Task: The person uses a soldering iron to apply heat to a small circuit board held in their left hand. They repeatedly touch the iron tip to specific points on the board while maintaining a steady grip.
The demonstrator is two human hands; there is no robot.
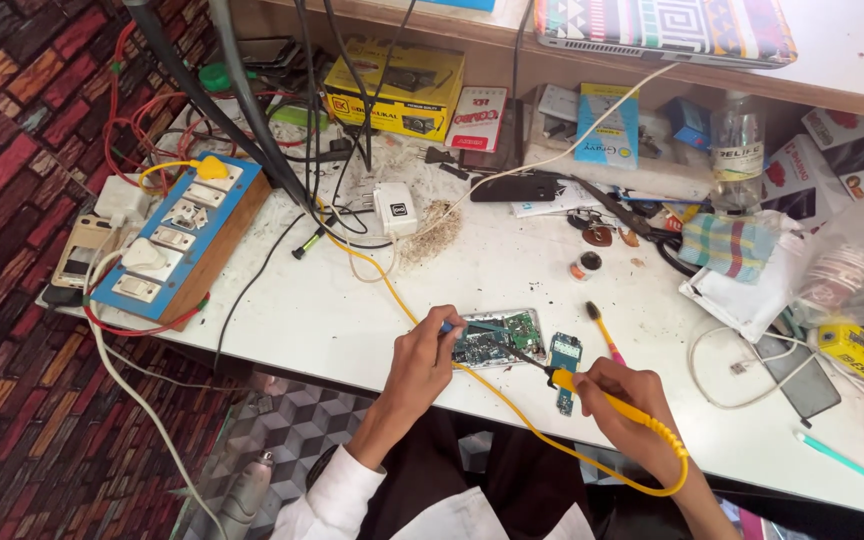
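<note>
At a cluttered white workbench (352,320), I watch 2 bare hands work on an opened phone (497,338), its green circuit board exposed. The phone lies flat near the bench's front edge, just left of a small detached board (565,353). My left hand (420,362) is pinched around a thin blue-tipped tool (472,325) laid across the phone; my right hand (617,400) grips a yellow soldering iron (607,402), its dark tip resting on the phone's board. I judge soldering to be the step in hand; the next move calls for a steady tip and a brief touch. A yellow-handled brush (602,330) lies just right of the phone; a blue switchboard (177,240) sits well to its left.
</note>
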